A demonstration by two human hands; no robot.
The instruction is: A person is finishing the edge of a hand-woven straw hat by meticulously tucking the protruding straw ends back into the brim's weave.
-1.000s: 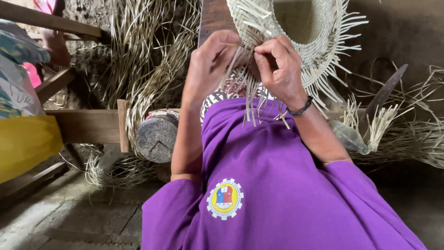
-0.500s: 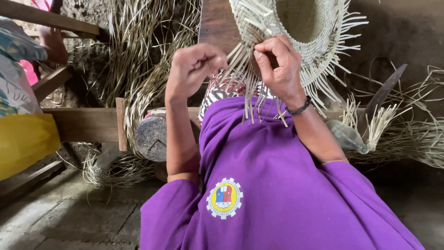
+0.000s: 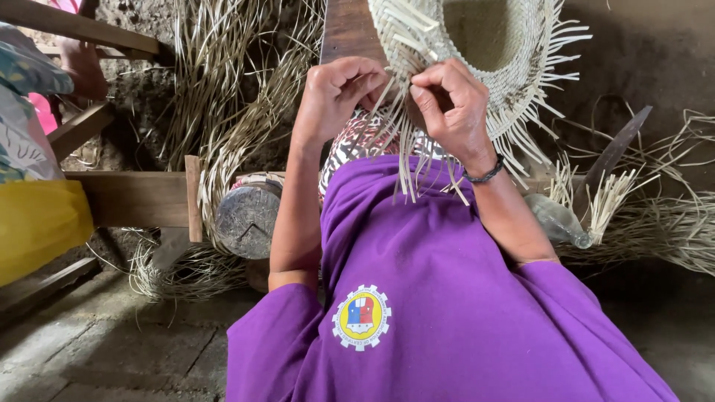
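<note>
left hand (image 3: 339, 93) back at woven hat (image 3: 477, 52) | right hand (image 3: 450, 104) still pinching strands (image 3: 417, 160)

I see a wooden bench (image 3: 134, 197) at left with a round log end (image 3: 247, 217) beside it. Loose straw bundles (image 3: 223, 89) hang behind. A clear plastic bottle (image 3: 557, 220) and dark blade (image 3: 614, 152) lie right.

Half-woven hat (image 3: 477, 45): pale, dry, matt plant-fibre strips, loose ends fraying at the brim. Shirt (image 3: 447, 298): smooth purple cloth with a printed round emblem. Wooden plank (image 3: 134, 197): rough, unpainted. Bottle (image 3: 558, 222): clear plastic, dusty. Wristband (image 3: 488, 175): dark, glossy. Floor (image 3: 97, 350): rough, matt grey.
</note>
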